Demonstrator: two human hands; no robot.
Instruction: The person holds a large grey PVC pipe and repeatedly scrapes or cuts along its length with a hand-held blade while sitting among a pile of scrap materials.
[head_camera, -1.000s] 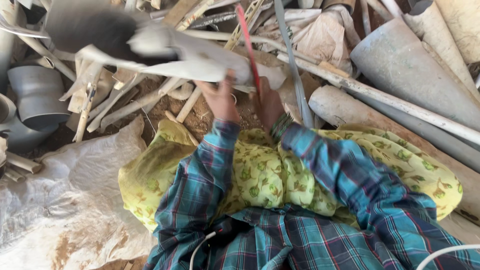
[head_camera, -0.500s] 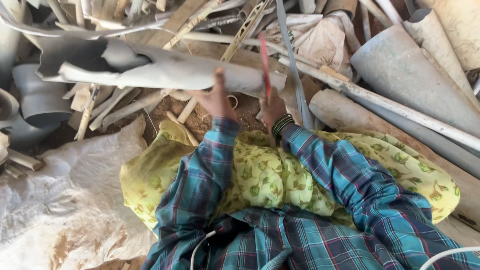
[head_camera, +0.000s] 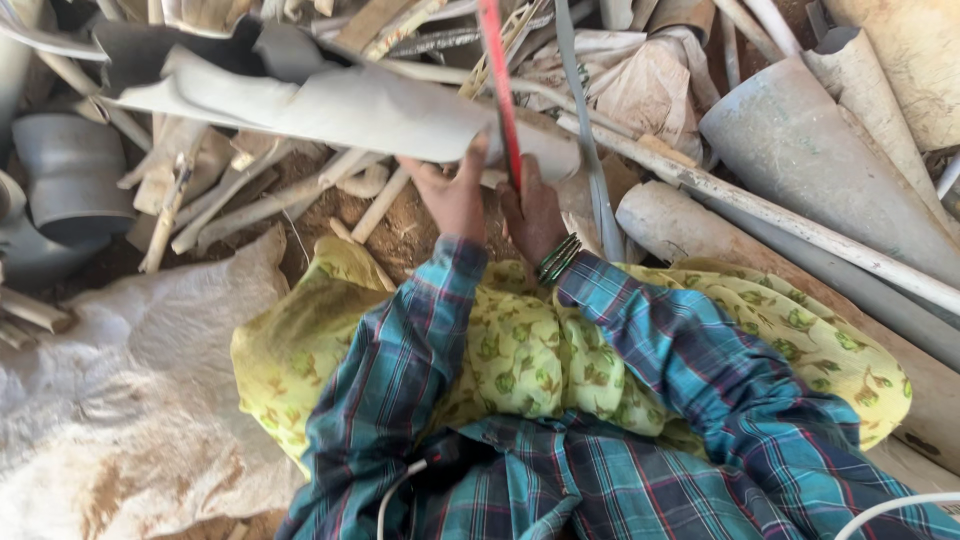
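Nearest, the left hand (head_camera: 455, 195) is pressed against a grey pipe piece (head_camera: 340, 105), fingers curled under its edge. Beside it, the right hand (head_camera: 532, 215) is closed around a red blade (head_camera: 500, 90). Cutting is judged under way; a steady hold is called for next.

A crumpled white sack (head_camera: 110, 420) lies at lower left.

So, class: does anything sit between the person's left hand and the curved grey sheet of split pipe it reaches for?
Nothing visible does. The left hand already touches the lower edge of the curved grey split-pipe sheet. Beside it, the right hand has its grip around a thin red blade that stands upright in front of the sheet.
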